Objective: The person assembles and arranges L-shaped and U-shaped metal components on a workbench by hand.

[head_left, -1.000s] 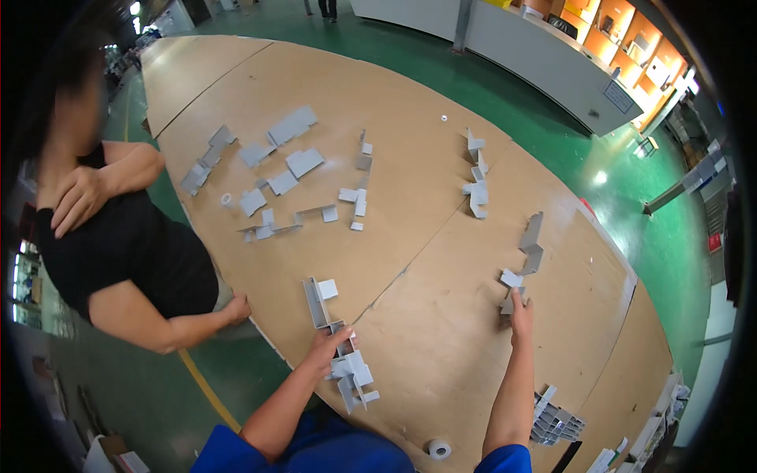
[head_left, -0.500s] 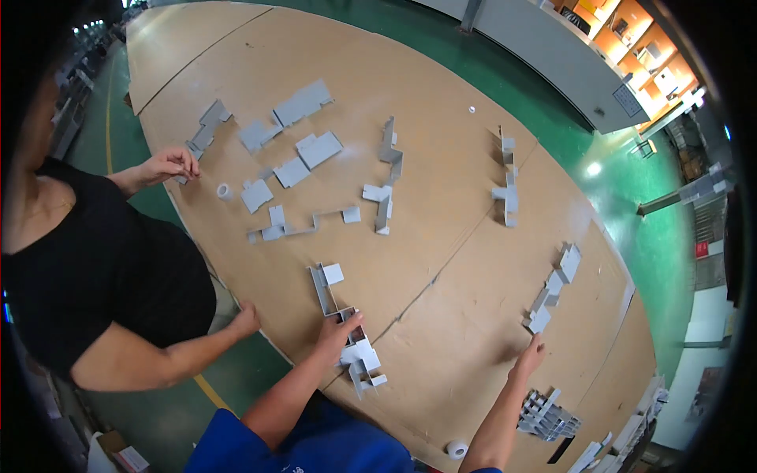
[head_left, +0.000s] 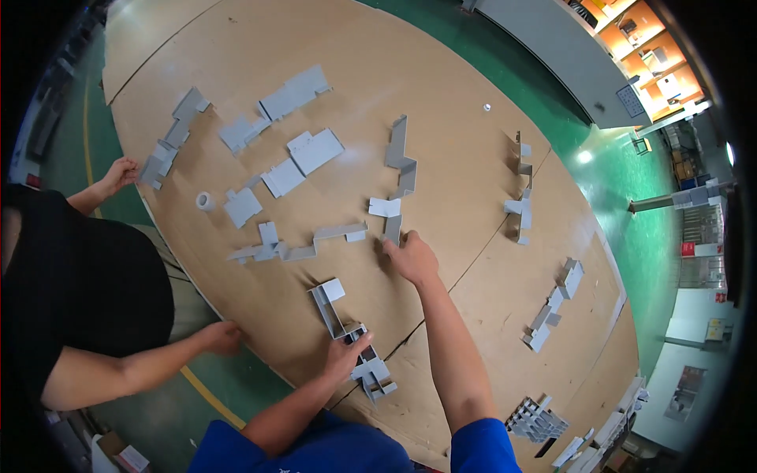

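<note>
My left hand [head_left: 347, 356] is closed around a grey bent sheet-metal bracket [head_left: 325, 306] near the table's front edge; several angled parts cluster at its near end, and the fingers hide part of it. With the arm stretched forward, my right hand [head_left: 412, 258] pinches the near end of a zigzag grey metal strip [head_left: 404, 180] standing on edge in the middle of the table. Left of that strip lies another stepped metal strip [head_left: 300, 251]. Flat-lying bent plates [head_left: 315, 151] rest farther back.
A co-worker's hand [head_left: 122, 173] touches a bent metal piece [head_left: 167, 146] at the left edge; the other hand [head_left: 221, 337] hangs by the rim. More strips [head_left: 524, 189] [head_left: 552, 307] stand on the right, with a stack of metal parts [head_left: 536, 419] nearer. A white tape roll [head_left: 205, 201] sits at left.
My right hand has left the strip at the right and reached the middle zigzag strip. My left hand keeps its hold. The co-worker's upper hand has moved to the left piece's near end.
</note>
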Demonstrator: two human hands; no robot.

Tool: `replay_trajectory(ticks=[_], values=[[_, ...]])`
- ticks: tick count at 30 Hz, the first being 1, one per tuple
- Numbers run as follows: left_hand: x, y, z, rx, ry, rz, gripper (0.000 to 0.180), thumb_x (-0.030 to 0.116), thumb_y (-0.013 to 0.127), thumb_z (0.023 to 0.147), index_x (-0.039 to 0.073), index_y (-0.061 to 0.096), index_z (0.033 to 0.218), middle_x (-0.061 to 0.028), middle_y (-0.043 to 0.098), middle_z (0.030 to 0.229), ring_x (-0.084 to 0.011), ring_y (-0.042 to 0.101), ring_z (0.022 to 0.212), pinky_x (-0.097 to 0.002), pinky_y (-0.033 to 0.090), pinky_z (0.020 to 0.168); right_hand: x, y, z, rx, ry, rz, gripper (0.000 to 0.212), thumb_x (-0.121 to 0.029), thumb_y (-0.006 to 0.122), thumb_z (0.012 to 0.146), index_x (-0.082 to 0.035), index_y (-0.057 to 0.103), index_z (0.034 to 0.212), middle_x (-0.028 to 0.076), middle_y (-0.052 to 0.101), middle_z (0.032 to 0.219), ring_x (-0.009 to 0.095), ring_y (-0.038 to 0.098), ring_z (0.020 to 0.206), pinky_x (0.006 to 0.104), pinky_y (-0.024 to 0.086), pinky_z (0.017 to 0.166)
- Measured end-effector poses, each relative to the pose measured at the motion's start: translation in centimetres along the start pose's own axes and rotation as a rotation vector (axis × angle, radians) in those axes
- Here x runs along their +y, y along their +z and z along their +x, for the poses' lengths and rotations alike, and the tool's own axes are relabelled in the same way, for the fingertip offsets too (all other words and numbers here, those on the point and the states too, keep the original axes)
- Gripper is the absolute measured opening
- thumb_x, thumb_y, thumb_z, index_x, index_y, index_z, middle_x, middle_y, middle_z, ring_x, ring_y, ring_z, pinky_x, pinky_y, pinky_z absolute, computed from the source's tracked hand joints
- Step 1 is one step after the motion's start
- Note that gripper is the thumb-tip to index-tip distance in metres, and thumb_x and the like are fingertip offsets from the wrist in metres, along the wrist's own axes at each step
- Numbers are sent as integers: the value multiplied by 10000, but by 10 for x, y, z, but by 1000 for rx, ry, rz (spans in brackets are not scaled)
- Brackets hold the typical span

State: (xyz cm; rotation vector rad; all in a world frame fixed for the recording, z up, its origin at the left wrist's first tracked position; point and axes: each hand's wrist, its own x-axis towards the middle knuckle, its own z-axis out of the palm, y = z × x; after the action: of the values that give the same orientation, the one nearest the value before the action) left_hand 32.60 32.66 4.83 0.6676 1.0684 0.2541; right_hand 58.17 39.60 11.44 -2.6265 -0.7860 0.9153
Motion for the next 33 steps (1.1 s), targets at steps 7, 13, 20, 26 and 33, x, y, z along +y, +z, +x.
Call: replay_trajectory(ticks=[7, 13, 20, 26, 33], values=[[4, 3, -8, -21, 10, 53, 202, 228, 753, 883, 65, 655, 947, 8, 640, 850, -84, 584, 748, -267, 487, 673, 36, 10, -10, -32, -36, -197, 570, -468, 406, 989, -7, 722, 881, 258, 708, 926, 414, 692, 916, 494, 546, 803], [-7, -6, -13, -3, 26, 88, 194, 213, 744, 882, 51, 668, 959, -30, 678, 862, -118, 631, 790, -290, 511, 714, 117, 29, -145, -120, 18, -283, 549, -444, 410, 1000, -23, 720, 830, 245, 705, 848, 420, 696, 813, 505, 553, 749], [-9, 11, -28, -120, -21, 224, 179, 199, 735, 894, 70, 633, 966, -28, 651, 862, -134, 641, 787, -289, 531, 702, 194, 76, -284, -67, 142, -107, 563, -457, 387, 1013, -31, 701, 820, 240, 694, 798, 430, 679, 768, 508, 547, 719], [-13, 46, -35, -240, -38, 282, 270, 274, 762, 880, 64, 612, 959, -28, 625, 857, -125, 614, 759, -284, 526, 677, 209, 96, -329, -204, 56, 401, 547, -433, 414, 1015, -4, 682, 807, 205, 686, 739, 411, 665, 755, 488, 522, 733], [-19, 58, -38, -302, -30, 391, 295, 298, 778, 868, 63, 608, 916, -3, 599, 805, -84, 538, 650, -250, 471, 573, 196, 136, -353, -58, -4, 619, 493, -375, 447, 1016, 14, 658, 798, 260, 655, 763, 456, 631, 756, 510, 495, 737]])
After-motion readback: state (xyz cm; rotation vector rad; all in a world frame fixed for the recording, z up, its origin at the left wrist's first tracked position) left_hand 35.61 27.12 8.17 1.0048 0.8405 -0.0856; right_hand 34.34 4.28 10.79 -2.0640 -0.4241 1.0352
